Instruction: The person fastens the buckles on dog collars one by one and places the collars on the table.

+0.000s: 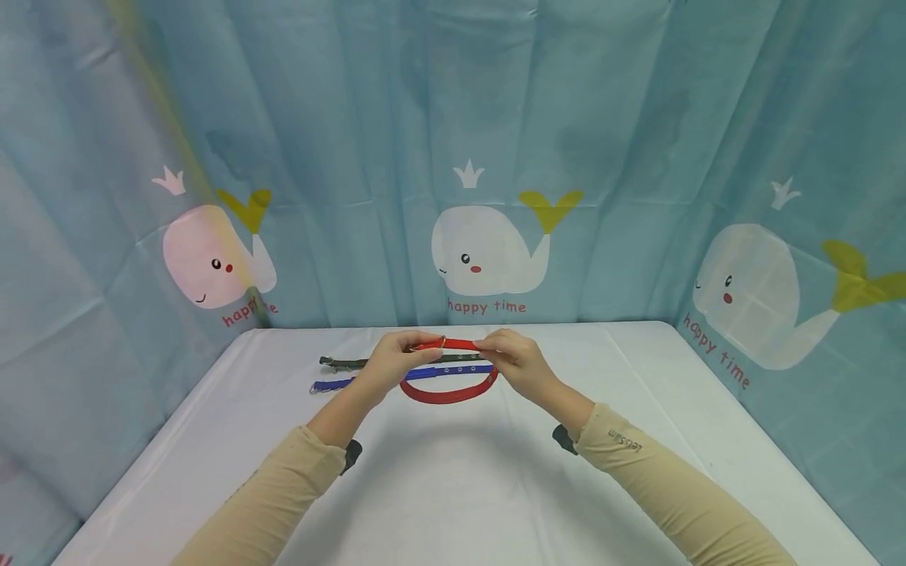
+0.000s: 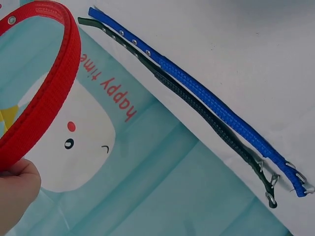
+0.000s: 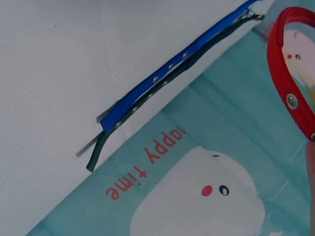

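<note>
A red collar (image 1: 446, 395) is bent into a loop and held up above the table. My left hand (image 1: 388, 362) pinches it near the metal buckle or ring, while the right hand (image 1: 520, 365) pinches the strap opposite. In the left wrist view, the collar's padded band (image 2: 61, 93) curves over the left thumb side (image 2: 17, 194). Metal eyelets show on the red strap (image 3: 278, 64) in the right wrist view; only a sliver of that hand (image 3: 311, 177) appears. A blue collar (image 2: 211, 101) and a dark green collar (image 2: 182, 91) lie straight, side by side, behind the loop.
The table has a white cover (image 1: 453, 487). A blue curtain (image 1: 368, 236) with whale prints hangs along its back and both sides. Dark wrist straps (image 1: 565, 439) show by the sleeves.
</note>
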`<state>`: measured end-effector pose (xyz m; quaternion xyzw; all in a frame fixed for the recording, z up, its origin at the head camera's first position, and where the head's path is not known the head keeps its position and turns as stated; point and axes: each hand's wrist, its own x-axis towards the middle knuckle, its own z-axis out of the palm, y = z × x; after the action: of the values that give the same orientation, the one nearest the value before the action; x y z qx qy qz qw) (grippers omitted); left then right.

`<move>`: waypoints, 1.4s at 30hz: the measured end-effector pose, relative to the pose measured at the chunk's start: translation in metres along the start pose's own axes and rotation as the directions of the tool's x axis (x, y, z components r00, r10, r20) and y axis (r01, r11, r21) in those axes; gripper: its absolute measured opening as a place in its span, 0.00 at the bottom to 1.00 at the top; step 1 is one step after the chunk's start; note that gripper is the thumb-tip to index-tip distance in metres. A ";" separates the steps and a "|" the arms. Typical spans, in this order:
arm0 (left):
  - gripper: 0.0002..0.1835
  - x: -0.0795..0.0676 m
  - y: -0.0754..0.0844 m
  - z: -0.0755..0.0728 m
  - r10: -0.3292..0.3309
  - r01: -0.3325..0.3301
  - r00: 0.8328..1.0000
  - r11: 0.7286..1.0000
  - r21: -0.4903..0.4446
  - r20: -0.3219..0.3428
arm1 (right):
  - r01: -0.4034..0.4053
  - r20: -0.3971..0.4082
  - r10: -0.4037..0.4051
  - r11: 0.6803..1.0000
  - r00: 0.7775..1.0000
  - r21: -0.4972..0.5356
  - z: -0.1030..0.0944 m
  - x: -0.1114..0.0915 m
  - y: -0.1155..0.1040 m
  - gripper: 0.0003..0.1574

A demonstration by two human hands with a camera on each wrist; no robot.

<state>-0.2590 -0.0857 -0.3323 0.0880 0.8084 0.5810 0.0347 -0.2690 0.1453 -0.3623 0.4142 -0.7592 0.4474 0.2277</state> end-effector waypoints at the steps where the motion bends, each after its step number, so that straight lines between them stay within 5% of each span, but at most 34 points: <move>1: 0.15 0.000 0.000 0.001 0.003 -0.003 1.000 1.000 -0.003 0.002 | 0.005 -0.001 -0.005 1.000 1.000 -0.002 0.001 0.000 0.000 0.14; 6: 0.12 -0.002 0.000 0.009 0.018 -0.018 1.000 1.000 0.007 -0.008 | -0.006 -0.012 0.006 1.000 1.000 -0.006 0.009 0.001 0.000 0.12; 13: 0.15 -0.001 0.003 0.015 -0.006 0.009 0.997 0.999 0.039 -0.072 | -0.214 -0.037 0.216 0.975 0.976 0.058 0.011 0.002 -0.006 0.11; 21: 0.15 -0.002 0.002 0.025 -0.001 -0.001 0.996 1.000 -0.028 -0.084 | -0.229 -0.005 0.230 0.970 0.973 0.077 0.013 0.004 -0.011 0.12; 28: 0.16 -0.003 0.000 0.029 0.033 -0.041 0.996 0.995 -0.089 -0.087 | -0.343 0.013 0.345 0.926 0.938 0.155 0.014 -0.002 -0.007 0.15; 42: 0.18 -0.002 -0.005 0.034 0.071 -0.076 0.992 0.996 -0.040 -0.108 | -0.308 -0.058 0.315 0.945 0.947 0.111 0.020 -0.003 -0.008 0.11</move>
<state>-0.2521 -0.0564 -0.3483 0.0857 0.7923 0.6034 -0.0278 -0.2601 0.1272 -0.3707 0.2829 -0.7825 0.5307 0.1614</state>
